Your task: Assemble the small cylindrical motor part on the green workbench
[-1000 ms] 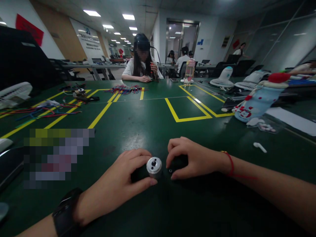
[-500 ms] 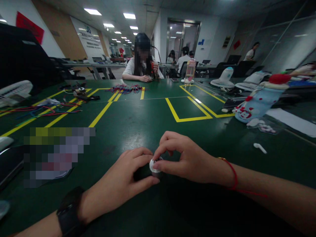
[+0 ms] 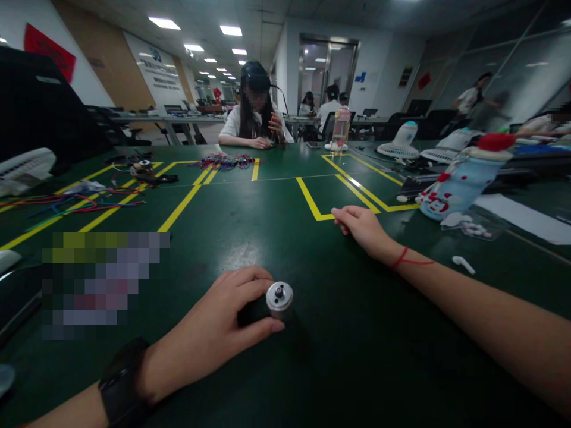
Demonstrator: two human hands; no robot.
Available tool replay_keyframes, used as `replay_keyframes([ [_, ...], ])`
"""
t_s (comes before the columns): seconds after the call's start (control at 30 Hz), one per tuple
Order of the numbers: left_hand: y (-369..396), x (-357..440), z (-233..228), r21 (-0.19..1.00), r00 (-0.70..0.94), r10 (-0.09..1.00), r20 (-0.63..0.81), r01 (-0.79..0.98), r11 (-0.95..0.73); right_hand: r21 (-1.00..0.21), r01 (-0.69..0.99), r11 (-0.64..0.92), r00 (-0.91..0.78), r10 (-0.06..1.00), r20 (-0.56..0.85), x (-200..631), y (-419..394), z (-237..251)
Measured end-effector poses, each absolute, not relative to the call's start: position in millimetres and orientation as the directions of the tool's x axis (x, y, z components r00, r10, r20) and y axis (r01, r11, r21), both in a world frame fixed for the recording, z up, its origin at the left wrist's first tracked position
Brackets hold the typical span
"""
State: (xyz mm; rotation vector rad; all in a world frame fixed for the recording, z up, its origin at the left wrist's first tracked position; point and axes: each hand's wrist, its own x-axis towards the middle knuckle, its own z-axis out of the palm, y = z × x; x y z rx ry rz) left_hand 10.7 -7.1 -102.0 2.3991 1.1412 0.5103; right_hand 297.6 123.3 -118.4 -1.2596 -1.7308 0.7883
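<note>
Two bare hands work over a dark green desk (image 3: 276, 238) marked with yellow tape lines. The left hand (image 3: 214, 330), with a black watch (image 3: 118, 386) on its wrist, rests low in the middle of the view. Its fingers (image 3: 261, 328) are curled snugly around one small cylindrical motor (image 3: 272, 303), which lies on the desk with its silver end cap and short shaft facing up and right. The motor's dark body is mostly hidden under the palm. The right hand (image 3: 363, 229), with a red string (image 3: 401, 258) around the wrist, is stretched out well away from the motor, near a corner of one yellow tape rectangle (image 3: 343, 199). Its fingers are loosely bent, resting on the desk and holding nothing. One white earbud (image 3: 464, 264) lies to the right. One pale blue bottle cover (image 3: 459, 184) lies beyond it. Two small white fans (image 3: 401, 142) stand farther back. One person (image 3: 254, 113) sits at the far side behind a heap of coloured wires (image 3: 225, 160).
</note>
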Motion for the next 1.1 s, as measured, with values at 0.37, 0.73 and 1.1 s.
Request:
replay_keyframes([
  [0.37, -15.0, 18.4, -101.4, 0.527, 0.590, 0.797, 0.133, 0.639, -0.560, -0.724, 0.559, 0.404, -0.344, 0.908, 0.241, 298.2, 104.3, -112.3],
  [0.73, -10.4, 4.3, -91.4, 0.505, 0.592, 0.788, 0.170, 0.634, -0.585, -0.699, 0.217, 0.681, -0.721, 0.594, 0.355, 233.9, 34.0, -59.3],
  [1.1, -15.6, 3.9, -76.2, 0.524, 0.582, 0.800, 0.149, 0.639, -0.563, -0.647, 0.297, 0.702, -0.821, 0.534, 0.203, 253.3, 41.5, -57.2],
])
